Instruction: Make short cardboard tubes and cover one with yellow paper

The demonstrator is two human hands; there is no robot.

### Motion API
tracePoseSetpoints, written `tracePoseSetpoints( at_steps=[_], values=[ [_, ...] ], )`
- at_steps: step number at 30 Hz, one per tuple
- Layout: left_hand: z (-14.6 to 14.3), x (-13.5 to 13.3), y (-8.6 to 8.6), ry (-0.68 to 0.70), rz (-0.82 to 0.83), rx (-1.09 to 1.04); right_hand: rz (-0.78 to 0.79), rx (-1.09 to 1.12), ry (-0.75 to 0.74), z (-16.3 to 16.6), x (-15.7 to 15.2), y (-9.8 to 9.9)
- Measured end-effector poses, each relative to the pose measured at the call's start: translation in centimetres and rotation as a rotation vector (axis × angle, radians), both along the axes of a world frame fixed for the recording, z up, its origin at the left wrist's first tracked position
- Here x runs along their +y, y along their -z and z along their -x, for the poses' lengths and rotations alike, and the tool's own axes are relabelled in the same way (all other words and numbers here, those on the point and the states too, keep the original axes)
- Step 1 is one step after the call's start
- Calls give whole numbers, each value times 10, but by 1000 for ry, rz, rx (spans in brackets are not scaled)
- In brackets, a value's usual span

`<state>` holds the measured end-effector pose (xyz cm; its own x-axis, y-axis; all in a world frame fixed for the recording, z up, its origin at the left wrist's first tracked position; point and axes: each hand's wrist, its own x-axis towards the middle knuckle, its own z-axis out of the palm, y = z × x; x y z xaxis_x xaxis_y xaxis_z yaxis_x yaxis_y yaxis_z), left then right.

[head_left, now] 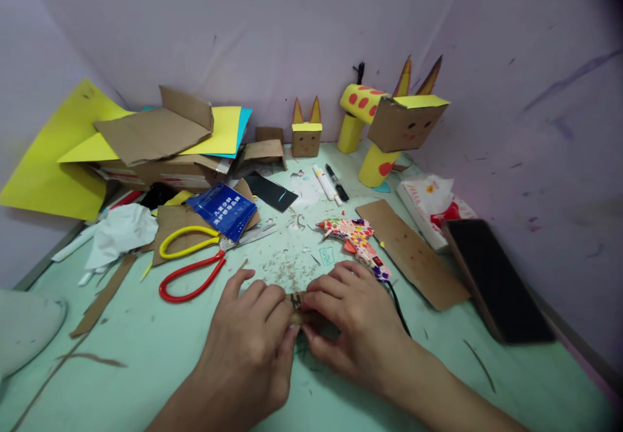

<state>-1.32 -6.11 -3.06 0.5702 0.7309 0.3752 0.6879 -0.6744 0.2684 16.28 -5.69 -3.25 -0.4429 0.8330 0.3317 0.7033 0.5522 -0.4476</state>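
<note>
Low in the middle of the head view, my left hand and my right hand meet over a small piece of brown cardboard with dark print. Fingers and thumbs of both hands are closed on it, and they hide most of its shape. Just beyond my right hand lies a flower-patterned hot glue gun, its black cord running past my wrist. Scissors with one yellow and one red handle rest to the left of my left hand.
At the back stand a cardboard animal on yellow tubes and a small eared box face. Cardboard and yellow sheets pile up at left. On the right are a cardboard strip, a tissue pack and a phone.
</note>
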Motion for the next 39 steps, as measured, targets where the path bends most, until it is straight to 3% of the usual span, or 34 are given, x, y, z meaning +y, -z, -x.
tracePoseSetpoints(
  at_steps=[9, 12, 14, 16, 19, 24, 27, 30, 32, 33, 35, 37, 39],
  values=[
    [0, 1, -4, 2, 34, 36, 66, 6, 35, 2, 1, -3],
    [19, 5, -11, -12, 44, 44, 60, 23, 42, 2, 0, -2],
    [39, 10, -14, -102, 61, 23, 55, 35, 38, 2, -1, -2],
    [57, 14, -16, -164, 155, 27, 59, 38, 9, 1, -2, -2],
    [68, 15, -16, -95, 332, 135, 93, 8, -51, 1, -2, -3],
    [51, 11, -18, -81, 490, 192, 149, -65, -47, -2, -3, -2],
    [45, 12, -22, -69, 405, 104, 143, -66, 7, -7, -3, -1],
    [48, 13, -23, -33, 150, -81, 133, -95, 81, -13, -3, -1],
    [49, 14, -21, -127, 43, -268, 133, -44, 142, -16, -1, -4],
    [48, 14, -19, -197, 66, -389, 142, 27, 181, -17, 0, -6],
    [42, 14, -13, -280, 275, -668, 213, 195, 277, -15, 2, -10],
    [30, 15, -7, -235, 612, -900, 331, 306, 345, -10, 4, -13],
    [13, 16, -1, -153, 931, -1015, 428, 395, 317, -3, 3, -14]
  ],
)
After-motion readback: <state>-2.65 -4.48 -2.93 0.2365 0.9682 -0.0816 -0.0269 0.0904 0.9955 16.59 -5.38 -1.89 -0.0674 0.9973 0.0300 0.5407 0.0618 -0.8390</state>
